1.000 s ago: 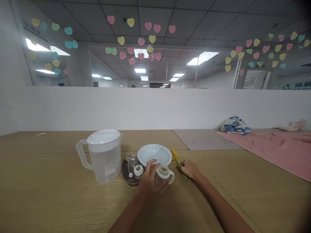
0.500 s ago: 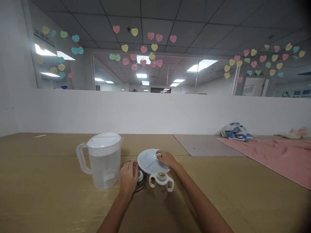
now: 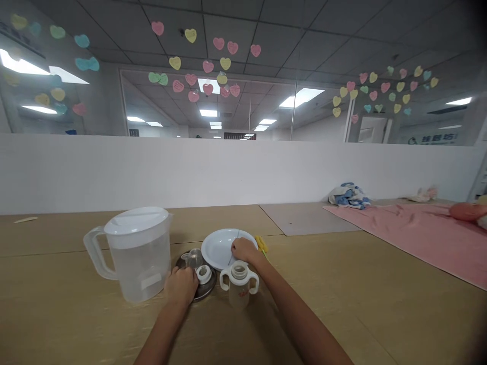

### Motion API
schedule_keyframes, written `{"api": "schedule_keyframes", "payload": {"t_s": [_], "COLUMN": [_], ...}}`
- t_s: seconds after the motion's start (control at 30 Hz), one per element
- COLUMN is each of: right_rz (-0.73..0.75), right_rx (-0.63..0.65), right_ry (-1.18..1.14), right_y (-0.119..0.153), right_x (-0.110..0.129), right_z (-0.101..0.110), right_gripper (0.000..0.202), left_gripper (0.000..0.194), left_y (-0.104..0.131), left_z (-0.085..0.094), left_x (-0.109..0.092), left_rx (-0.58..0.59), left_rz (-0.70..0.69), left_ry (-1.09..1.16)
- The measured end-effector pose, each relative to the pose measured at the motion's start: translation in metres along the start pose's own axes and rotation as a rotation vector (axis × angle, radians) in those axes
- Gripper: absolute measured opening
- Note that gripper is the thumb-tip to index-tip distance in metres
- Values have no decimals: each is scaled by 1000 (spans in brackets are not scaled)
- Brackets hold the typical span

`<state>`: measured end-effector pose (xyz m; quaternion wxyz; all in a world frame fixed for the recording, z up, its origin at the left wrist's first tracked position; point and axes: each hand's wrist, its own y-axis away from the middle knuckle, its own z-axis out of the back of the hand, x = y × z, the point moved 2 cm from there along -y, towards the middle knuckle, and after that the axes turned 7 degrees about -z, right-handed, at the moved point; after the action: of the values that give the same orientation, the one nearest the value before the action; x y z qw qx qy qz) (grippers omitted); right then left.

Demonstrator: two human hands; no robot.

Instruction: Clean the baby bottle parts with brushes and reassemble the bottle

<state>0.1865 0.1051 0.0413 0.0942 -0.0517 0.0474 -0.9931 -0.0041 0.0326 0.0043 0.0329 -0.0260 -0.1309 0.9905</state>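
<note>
My left hand is closed, fingers curled down at the left edge of a dark round tray; what its fingertips touch is hidden. On that tray are a white bottle collar and a clear cap. My right hand reaches over a white bowl, its fingers pinched on a thin stick that slants across the bowl. Just in front of the bowl stands a clear baby bottle with two white handles and an uncovered mouth.
A large lidded plastic pitcher stands left of the tray. Something yellow lies beyond my right wrist. Farther right are a pink cloth and a crumpled blue-and-white cloth. A white wall borders the back of the table.
My left hand has drawn back toward the tray's left edge, uncovering the clear cap and collar. My right hand's fingers have curled in on the stick, which now stands steeper. The view has turned right.
</note>
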Motion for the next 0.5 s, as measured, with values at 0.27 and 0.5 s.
{"api": "schedule_keyframes", "payload": {"t_s": [0.27, 0.5], "right_rz": [23, 0], "right_rx": [-43, -70], "right_ry": [22, 10], "right_y": [-1, -1], "right_x": [-2, -3], "right_z": [-2, -3], "right_gripper": [30, 30], "left_gripper": [33, 35], "left_y": [-3, 10], "left_z": [6, 38], "left_x": [5, 1], "left_rx": [-1, -178], "left_rz": [35, 124], "left_ry": [-12, 106]}}
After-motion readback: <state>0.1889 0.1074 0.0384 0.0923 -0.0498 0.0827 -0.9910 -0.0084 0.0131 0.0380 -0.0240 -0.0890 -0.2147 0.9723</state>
